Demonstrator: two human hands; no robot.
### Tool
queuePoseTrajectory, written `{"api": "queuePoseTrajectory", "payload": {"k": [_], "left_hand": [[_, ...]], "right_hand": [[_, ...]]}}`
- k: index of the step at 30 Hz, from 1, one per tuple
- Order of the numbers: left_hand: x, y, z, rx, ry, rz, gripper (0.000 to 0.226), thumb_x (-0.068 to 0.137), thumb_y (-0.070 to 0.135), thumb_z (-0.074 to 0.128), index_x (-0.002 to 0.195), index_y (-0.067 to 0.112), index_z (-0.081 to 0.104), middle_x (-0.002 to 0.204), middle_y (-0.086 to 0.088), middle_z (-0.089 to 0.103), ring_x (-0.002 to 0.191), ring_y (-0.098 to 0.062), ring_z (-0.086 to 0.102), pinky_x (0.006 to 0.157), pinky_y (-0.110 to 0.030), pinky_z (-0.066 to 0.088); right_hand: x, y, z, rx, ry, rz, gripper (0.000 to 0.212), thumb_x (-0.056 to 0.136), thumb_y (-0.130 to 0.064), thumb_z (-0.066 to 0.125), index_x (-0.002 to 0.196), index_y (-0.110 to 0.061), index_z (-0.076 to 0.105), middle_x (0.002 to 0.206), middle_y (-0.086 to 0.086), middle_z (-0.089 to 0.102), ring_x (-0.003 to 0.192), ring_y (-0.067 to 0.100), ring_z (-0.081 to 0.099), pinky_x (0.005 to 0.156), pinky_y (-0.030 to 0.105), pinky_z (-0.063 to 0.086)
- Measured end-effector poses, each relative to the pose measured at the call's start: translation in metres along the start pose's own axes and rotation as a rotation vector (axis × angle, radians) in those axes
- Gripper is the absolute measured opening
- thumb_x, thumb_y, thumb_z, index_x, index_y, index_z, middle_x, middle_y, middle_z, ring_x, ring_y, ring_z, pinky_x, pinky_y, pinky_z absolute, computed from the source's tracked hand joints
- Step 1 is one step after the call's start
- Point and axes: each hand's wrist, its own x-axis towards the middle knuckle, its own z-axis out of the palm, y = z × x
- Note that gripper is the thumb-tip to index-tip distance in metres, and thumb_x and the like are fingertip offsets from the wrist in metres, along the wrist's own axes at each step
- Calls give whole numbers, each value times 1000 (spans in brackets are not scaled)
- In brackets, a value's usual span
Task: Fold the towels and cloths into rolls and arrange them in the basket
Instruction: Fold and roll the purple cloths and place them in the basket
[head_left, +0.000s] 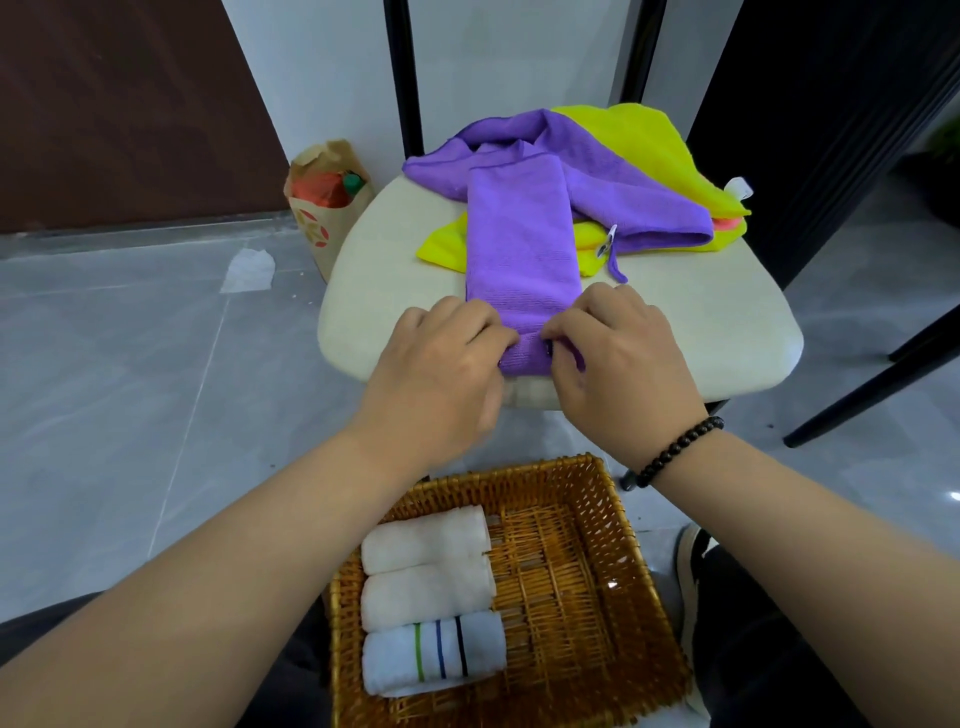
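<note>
Three rolls already lie side by side in the basket (613, 525) below the wrists: two white rolls (426, 561) and a striped roll (434, 657), all against its left wall, with the right half bare wicker.

The fourth is just starting. The left hand (441, 358) and right hand (618, 353) both pinch the near end of the purple cloth (519, 244), folded to a long strip on the chair seat (701, 322), fingers curled over the first turn.

Beyond the grip the strip runs straight away onto a second purple cloth (623, 192) and a yellow cloth (660, 150) (a pink scrap peeks out too), all waiting.

The turn sits close to the seat's front edge; ahead, that pile may crowd the roll.
</note>
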Motion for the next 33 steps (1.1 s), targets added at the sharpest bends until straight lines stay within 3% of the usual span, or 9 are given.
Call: {"api": "queuePoseTrajectory", "payload": {"k": [5, 8, 11, 15, 19, 23, 28, 31, 33], "left_hand": [[-6, 2, 2, -112, -52, -77, 37, 78, 28, 57, 108, 8, 67, 101, -6, 60, 91, -28, 57, 69, -42, 48], [-4, -2, 3, -163, -67, -104, 38, 81, 31, 51, 110, 10, 66, 103, -5, 60, 92, -29, 56, 70, -43, 50], [0, -5, 1, -152, -80, -97, 34, 82, 28, 52, 108, 13, 68, 100, -3, 63, 91, -29, 59, 70, -41, 49], [2, -5, 0, -134, -83, -88, 36, 84, 31, 44, 107, 17, 69, 99, 1, 65, 92, -26, 60, 71, -39, 46], [3, -2, -2, -202, -100, -120, 38, 84, 36, 41, 105, 19, 68, 98, 3, 66, 95, -23, 60, 75, -35, 38], [4, -4, -6, -234, -75, -112, 36, 82, 40, 45, 102, 19, 67, 94, 5, 66, 90, -20, 60, 75, -32, 34], [2, -4, -2, -195, -77, -71, 40, 79, 43, 50, 104, 16, 65, 98, 2, 60, 92, -19, 56, 74, -33, 37], [4, -4, 1, -324, -66, -159, 41, 81, 44, 50, 104, 15, 68, 96, 5, 55, 85, -12, 49, 75, -34, 39], [7, -1, 1, -404, -78, -236, 35, 83, 42, 52, 102, 16, 68, 89, 11, 49, 79, -11, 44, 74, -36, 41]], "right_hand": [[-3, 2, -4, 101, -60, 71, 31, 77, -28, 46, 89, -11, 69, 87, 5, 58, 80, 27, 54, 68, 44, 47], [-2, 8, -8, 224, -137, 123, 36, 77, -34, 47, 96, -13, 70, 93, 5, 58, 90, 28, 54, 77, 47, 48], [-4, 14, -12, 209, -201, 76, 35, 74, -31, 63, 104, -13, 69, 98, 6, 58, 94, 29, 55, 81, 48, 48], [-7, 18, -14, 62, -159, -34, 34, 70, -18, 75, 101, -6, 69, 101, 15, 57, 88, 36, 56, 72, 50, 50], [-9, 17, -16, -83, -93, -147, 22, 73, -17, 71, 91, -4, 69, 92, 14, 58, 81, 36, 55, 66, 44, 48], [-9, 18, -20, -76, -118, -146, 18, 77, -20, 64, 89, -8, 70, 87, 8, 60, 78, 31, 56, 66, 41, 48], [-7, 20, -20, 60, -212, -33, 29, 82, -24, 53, 103, -10, 67, 94, 4, 54, 87, 26, 48, 76, 42, 43], [-5, 20, -20, 184, -288, 88, 35, 87, -29, 44, 111, -12, 64, 96, -4, 44, 94, 17, 37, 88, 38, 37], [-4, 19, -20, 215, -310, 130, 26, 94, -27, 46, 107, -13, 63, 96, -3, 44, 98, 20, 38, 92, 39, 36]]}}
